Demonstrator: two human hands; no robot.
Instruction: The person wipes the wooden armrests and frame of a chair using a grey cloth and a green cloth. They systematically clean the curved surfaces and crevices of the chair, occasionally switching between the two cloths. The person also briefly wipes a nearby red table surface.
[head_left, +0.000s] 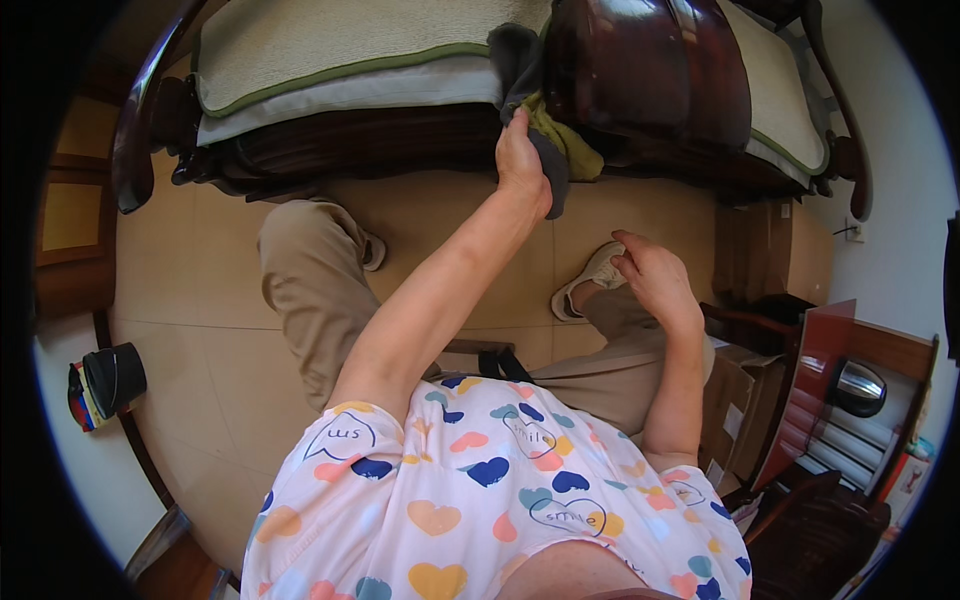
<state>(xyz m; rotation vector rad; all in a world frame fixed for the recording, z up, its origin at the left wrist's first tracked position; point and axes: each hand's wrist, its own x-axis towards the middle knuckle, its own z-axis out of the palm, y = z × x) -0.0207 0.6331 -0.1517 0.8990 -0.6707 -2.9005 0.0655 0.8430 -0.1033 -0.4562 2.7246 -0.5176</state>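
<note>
My left hand (520, 159) reaches forward to the front edge of a dark wooden sofa (360, 146) and is closed on a dark grey cloth (551, 169). Part of the grey cloth lies up on the seat. A yellow-green cloth (574, 150) hangs beside it, just right of my fingers. Next to the cloths stands a glossy dark wooden console (637, 67) between two cushioned seats. My right hand (660, 281) is held over my right leg near a light sneaker (600, 270), its fingers apart and nothing in them.
Pale seat mats with green trim (337, 52) cover the sofa. Cardboard boxes (772, 247) stand by the right wall, with another box (731, 397) nearer. An electric kettle (859, 388) sits at the right. A black bucket (115, 379) is at the left wall. Tiled floor (217, 277) lies below.
</note>
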